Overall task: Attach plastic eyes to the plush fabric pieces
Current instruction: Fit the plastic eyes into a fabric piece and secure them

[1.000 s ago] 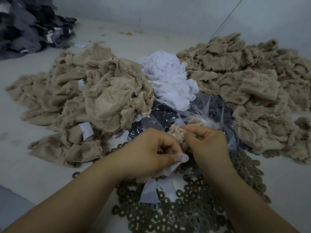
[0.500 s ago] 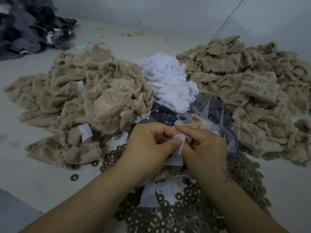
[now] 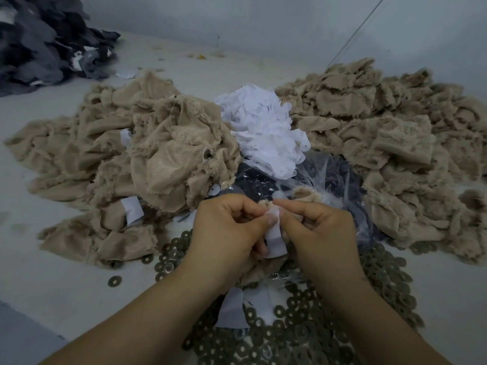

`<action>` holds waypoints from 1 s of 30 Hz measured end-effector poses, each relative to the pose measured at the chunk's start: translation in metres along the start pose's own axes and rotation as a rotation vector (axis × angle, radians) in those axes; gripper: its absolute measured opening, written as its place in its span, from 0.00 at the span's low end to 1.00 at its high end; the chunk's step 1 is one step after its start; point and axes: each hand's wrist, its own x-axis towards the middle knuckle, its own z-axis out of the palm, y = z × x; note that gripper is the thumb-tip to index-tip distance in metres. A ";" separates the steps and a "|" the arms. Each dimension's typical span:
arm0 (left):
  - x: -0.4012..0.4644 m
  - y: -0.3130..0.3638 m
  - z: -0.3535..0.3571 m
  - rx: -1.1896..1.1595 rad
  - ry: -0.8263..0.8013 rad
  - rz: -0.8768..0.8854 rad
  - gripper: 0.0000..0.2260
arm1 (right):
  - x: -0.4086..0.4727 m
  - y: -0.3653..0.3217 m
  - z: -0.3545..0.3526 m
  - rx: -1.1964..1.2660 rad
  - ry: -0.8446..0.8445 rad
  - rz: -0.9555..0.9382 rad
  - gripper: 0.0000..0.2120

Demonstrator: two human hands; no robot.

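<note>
Eye-fitting on a plush piece, head view. Likely faults: the white backing strip (image 3: 274, 237) slipping off the eye post, or the beige plush piece (image 3: 263, 270) bunching so the strip sits crooked, since both are pinched at one small point. Left hand (image 3: 232, 230) curls round the plush piece, thumb pressing the strip; right hand (image 3: 319, 230) pinches strip and plush from the opposite side, forefinger extended. The eye itself is hidden. Metal washers (image 3: 303, 330) lie below; the bag of eyes (image 3: 334, 177) just behind the hands
</note>
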 end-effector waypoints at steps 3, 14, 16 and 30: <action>0.000 -0.001 -0.001 0.001 -0.005 -0.008 0.04 | -0.002 -0.003 0.001 -0.035 0.012 -0.025 0.15; 0.006 -0.004 -0.002 -0.029 -0.015 -0.033 0.09 | -0.003 -0.007 0.003 -0.049 0.000 -0.136 0.14; 0.005 -0.003 -0.003 -0.043 -0.021 -0.033 0.08 | -0.002 -0.007 0.003 -0.083 -0.002 -0.165 0.14; 0.001 -0.006 -0.002 0.013 -0.033 0.046 0.05 | 0.000 -0.009 -0.001 -0.041 -0.013 -0.040 0.09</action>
